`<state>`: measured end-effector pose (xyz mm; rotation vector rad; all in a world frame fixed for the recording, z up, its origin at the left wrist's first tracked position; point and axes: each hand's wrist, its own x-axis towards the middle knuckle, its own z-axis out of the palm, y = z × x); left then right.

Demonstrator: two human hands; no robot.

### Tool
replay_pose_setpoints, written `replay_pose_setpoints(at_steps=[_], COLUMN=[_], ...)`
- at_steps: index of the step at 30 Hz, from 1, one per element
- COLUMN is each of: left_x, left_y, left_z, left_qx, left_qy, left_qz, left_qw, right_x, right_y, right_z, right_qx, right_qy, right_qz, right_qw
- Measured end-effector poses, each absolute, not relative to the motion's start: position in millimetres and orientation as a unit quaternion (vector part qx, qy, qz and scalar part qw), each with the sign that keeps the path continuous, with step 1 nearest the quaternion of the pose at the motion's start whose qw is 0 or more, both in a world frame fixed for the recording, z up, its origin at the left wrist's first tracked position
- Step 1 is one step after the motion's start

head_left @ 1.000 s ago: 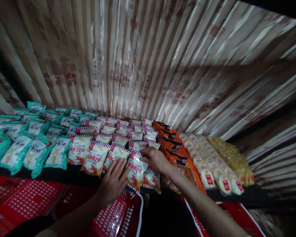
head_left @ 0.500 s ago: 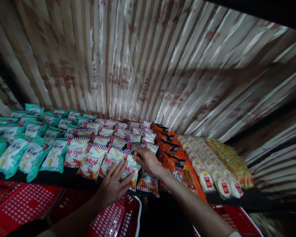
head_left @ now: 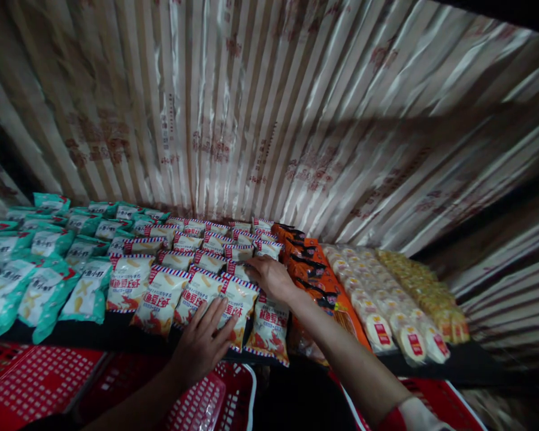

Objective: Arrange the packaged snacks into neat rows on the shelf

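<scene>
Packets (head_left: 155, 299), glossy and pillow-shaped, left hand (head_left: 205, 336) touching, fingers spread, right hand (head_left: 273, 278) fingers curled, grip unclear

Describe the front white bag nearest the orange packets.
On the black shelf, white bags lie between teal bags and orange packets. In their front row, take the last one before the orange: the left hand rests on its neighbour, not on it.
</scene>
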<state>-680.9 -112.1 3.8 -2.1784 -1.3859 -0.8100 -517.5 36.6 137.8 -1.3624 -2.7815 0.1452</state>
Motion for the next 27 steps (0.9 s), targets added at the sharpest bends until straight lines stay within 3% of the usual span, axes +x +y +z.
replay_pose_setpoints(at_steps=[21, 27], left_x=[-681, -681], left_y=[-110, -110], left_z=[2, 3], left_qx=[-0.787, -0.787], left_qy=[-0.502, -0.502], left_qz=[-0.298, -0.292], left_qw=[0.201, 0.210], right_x=[-531, -542], right_y=[44, 67], right_z=[132, 141], right_qx=[-0.471, -0.481], right_qy=[-0.874, -0.875], right_qz=[0.104, 0.022], right_qw=[0.049, 0.041])
